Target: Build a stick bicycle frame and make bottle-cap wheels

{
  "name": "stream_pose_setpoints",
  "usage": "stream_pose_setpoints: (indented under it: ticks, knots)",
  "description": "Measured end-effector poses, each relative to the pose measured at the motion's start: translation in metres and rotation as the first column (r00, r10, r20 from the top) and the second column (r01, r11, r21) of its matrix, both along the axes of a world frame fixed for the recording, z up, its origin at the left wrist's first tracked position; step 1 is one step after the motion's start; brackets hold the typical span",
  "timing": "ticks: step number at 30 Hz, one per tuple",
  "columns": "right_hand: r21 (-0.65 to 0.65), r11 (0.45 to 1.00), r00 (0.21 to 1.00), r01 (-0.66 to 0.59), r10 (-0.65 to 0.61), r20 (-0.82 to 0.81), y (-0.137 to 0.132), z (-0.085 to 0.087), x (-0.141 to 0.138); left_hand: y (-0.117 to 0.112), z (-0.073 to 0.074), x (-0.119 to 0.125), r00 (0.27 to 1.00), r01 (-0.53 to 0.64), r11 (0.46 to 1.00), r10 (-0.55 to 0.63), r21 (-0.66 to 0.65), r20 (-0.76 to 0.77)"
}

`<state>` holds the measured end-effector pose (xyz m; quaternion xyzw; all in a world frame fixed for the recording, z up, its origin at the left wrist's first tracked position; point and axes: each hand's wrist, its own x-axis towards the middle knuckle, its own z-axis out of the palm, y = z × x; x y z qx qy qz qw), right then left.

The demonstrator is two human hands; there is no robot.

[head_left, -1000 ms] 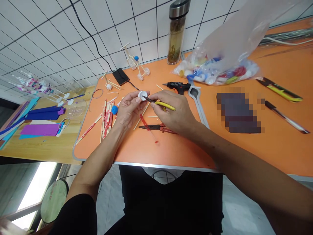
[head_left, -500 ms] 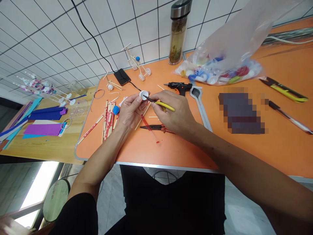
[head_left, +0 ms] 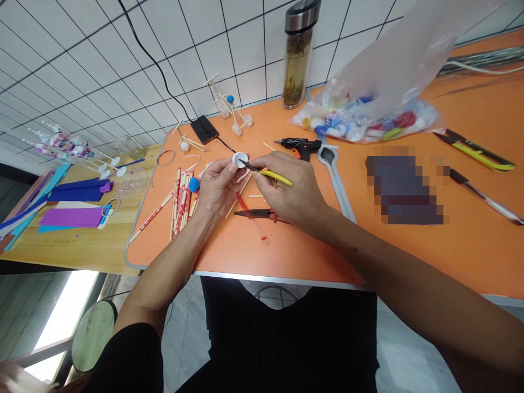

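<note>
My left hand (head_left: 220, 183) pinches a small white bottle cap (head_left: 239, 159), its hollow side facing up. My right hand (head_left: 295, 184) is closed round a yellow-handled tool (head_left: 276, 177) with a dark, narrow tip. That tip reaches into the cap; whether it touches the inside I cannot tell. Under my hands lie a strip of clear red wrapper (head_left: 249, 213) and pliers (head_left: 254, 213) with dark jaws, their red handles partly hidden by my right hand. Beside my left wrist is a blue cap (head_left: 194, 184) next to several chopsticks in red-patterned wrappers (head_left: 178, 204).
A black glue gun (head_left: 301, 144) lies behind my right hand. Farther back stand a tea bottle (head_left: 301, 60), a stick model with cap wheels (head_left: 231, 109) and a plastic bag of bottle caps (head_left: 368, 117). A utility knife (head_left: 477, 150) and a pen (head_left: 487, 196) lie at right.
Almost nothing differs. Both hands keep the same grip, and the tool tip stays inside the white cap, with only a very slight shift.
</note>
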<state>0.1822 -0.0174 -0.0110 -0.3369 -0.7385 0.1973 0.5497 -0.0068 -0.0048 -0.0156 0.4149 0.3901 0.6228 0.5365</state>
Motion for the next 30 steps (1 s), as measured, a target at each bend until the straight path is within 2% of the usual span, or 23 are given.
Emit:
stream_pose_setpoints:
  ticks: [7, 15, 22, 26, 30]
  knots:
    - [0.039, 0.999, 1.0, -0.017, 0.016, 0.012, -0.001, 0.002, 0.002, -0.003, 0.004, 0.001, 0.999, -0.009, 0.998, 0.011, 0.067, -0.032]
    - [0.122, 0.992, 0.999, -0.023, 0.018, 0.04, 0.001, 0.001, 0.001, 0.0, 0.005, 0.0, 0.991, -0.081, 0.976, 0.101, 0.203, -0.09]
    - [0.135, 0.991, 0.998, -0.017, 0.009, 0.056, 0.0, -0.002, 0.0, 0.002, 0.0, -0.01, 0.969, -0.077, 0.953, 0.141, 0.294, -0.202]
    - [0.139, 0.99, 0.998, -0.018, 0.01, 0.056, 0.0, -0.001, 0.0, 0.0, 0.001, -0.007, 0.97, -0.069, 0.946, 0.138, 0.317, -0.202]
    - [0.076, 0.997, 0.999, -0.012, 0.009, 0.042, -0.003, 0.004, 0.0, -0.001, 0.001, -0.005, 0.969, -0.098, 0.946, 0.162, 0.31, -0.189]
